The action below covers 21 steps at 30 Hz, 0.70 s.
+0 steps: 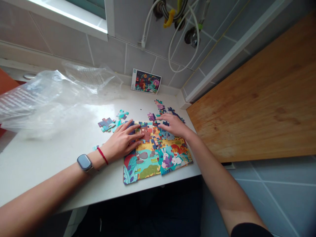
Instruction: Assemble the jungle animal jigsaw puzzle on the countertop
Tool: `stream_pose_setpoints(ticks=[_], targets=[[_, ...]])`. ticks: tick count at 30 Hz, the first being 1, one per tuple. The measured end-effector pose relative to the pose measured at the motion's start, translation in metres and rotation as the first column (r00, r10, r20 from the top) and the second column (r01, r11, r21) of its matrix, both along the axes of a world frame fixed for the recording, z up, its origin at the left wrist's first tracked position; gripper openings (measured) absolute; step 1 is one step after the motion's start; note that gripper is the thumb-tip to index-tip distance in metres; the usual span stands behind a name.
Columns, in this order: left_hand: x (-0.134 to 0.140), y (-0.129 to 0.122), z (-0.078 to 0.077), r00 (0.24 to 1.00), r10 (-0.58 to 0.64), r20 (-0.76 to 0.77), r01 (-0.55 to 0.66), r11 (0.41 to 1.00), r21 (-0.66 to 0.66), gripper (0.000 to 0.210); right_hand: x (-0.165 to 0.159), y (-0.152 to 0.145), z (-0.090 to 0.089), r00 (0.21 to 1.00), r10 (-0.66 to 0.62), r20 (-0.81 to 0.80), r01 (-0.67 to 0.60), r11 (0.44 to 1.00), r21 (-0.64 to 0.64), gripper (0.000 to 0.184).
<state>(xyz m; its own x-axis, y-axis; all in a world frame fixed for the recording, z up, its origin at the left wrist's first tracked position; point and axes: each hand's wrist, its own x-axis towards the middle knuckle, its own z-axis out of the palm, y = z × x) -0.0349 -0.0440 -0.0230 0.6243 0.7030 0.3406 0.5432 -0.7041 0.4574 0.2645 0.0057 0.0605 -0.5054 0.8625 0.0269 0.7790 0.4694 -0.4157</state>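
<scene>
A colourful jigsaw puzzle (148, 161) of cartoon animals lies partly joined near the table's front edge. My left hand (122, 140) rests flat on its upper left part, fingers spread, with a red string and a watch on the wrist. Over the upper right part is my right hand (174, 125), its fingers stretched out and the thumb apart, close to a dark blue piece; whether it touches that piece I cannot tell. Loose purple and dark pieces (151, 116) lie just beyond my right fingertips. More loose pieces (107, 124) are to the left of the puzzle.
A picture card (146, 81) leans against the tiled wall at the back. Crumpled clear plastic (49, 95) covers the white table's (56, 171) back left. A wooden panel (251, 98) stands close on the right. Hoses and a looped white cable (170, 59) hang on the wall.
</scene>
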Motion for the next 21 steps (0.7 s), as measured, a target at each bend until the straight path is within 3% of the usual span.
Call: stream_pose_setpoints(ticks=[8,14,21], targets=[[0.002,-0.002,0.011,0.999,-0.002,-0.049,0.005,0.998,0.064,0.033,-0.011,-0.019,-0.019,0.992,0.099,-0.082,-0.102,0.994,-0.033,0.037],[0.006,-0.007,0.022,0.980,0.175,-0.094,-0.166,0.981,0.097,0.038,0.001,-0.023,-0.015,0.989,0.105,-0.107,-0.109,0.994,-0.027,0.031],[0.021,-0.019,0.034,0.947,0.224,-0.229,-0.200,0.972,0.121,0.051,0.014,-0.033,-0.013,0.965,0.211,-0.154,-0.229,0.967,-0.112,0.042]])
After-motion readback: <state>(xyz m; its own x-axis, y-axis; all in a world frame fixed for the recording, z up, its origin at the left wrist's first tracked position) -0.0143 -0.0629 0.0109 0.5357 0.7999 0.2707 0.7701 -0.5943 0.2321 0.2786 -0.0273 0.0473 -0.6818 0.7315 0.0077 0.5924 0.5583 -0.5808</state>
